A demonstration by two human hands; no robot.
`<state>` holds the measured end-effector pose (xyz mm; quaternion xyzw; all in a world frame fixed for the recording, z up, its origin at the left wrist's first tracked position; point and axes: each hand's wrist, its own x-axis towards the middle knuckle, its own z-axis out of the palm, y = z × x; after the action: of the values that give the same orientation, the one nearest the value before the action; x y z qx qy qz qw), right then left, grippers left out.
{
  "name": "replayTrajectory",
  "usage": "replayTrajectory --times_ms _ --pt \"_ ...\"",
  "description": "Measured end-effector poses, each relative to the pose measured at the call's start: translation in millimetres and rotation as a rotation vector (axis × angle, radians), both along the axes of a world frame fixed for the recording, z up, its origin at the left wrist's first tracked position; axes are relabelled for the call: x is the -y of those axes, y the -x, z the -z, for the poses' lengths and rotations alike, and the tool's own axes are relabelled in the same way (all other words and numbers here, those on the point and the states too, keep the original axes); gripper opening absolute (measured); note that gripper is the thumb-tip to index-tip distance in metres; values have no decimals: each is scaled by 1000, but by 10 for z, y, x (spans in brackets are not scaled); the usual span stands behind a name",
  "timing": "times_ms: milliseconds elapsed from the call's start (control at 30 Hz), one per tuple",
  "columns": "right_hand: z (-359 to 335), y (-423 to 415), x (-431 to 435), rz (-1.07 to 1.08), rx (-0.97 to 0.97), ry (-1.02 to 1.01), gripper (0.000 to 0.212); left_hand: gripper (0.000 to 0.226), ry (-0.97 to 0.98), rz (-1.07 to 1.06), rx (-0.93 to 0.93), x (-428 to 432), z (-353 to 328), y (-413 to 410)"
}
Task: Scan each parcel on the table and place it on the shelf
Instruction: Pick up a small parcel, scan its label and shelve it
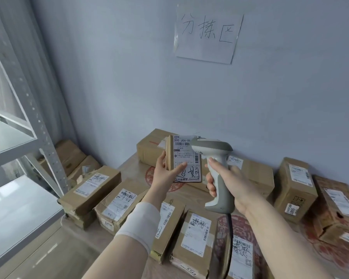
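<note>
My left hand (165,174) holds a small cardboard parcel (182,158) upright above the table, its white shipping label with barcode and handwriting facing me. My right hand (228,182) grips a grey and white handheld barcode scanner (216,168) by its handle, the scanner's head right beside the parcel's label at its upper right. A black cable hangs down from the scanner's base. Several more labelled cardboard parcels (195,236) lie on the table (135,172) below. The grey metal shelf (18,141) stands at the left.
Boxes crowd the table's left, front and right; a big box (149,148) stands against the wall at the back. More boxes (73,154) lie on the floor by the shelf's post (46,150). A handwritten paper sign (208,35) hangs on the wall.
</note>
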<state>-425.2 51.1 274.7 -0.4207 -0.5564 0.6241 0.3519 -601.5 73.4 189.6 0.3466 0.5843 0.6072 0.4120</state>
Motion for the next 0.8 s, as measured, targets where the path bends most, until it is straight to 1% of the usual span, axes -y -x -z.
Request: replayTrajectory --times_ms 200,333,800 --pt "-13 -114 -73 70 23 -5 36 89 -27 67 11 -153 -63 -173" --pt "-11 -226 -171 119 15 -29 35 94 -23 136 4 -317 -75 -285" --pt "-19 -322 -178 128 21 -27 35 98 -34 147 -3 -398 -43 -313"
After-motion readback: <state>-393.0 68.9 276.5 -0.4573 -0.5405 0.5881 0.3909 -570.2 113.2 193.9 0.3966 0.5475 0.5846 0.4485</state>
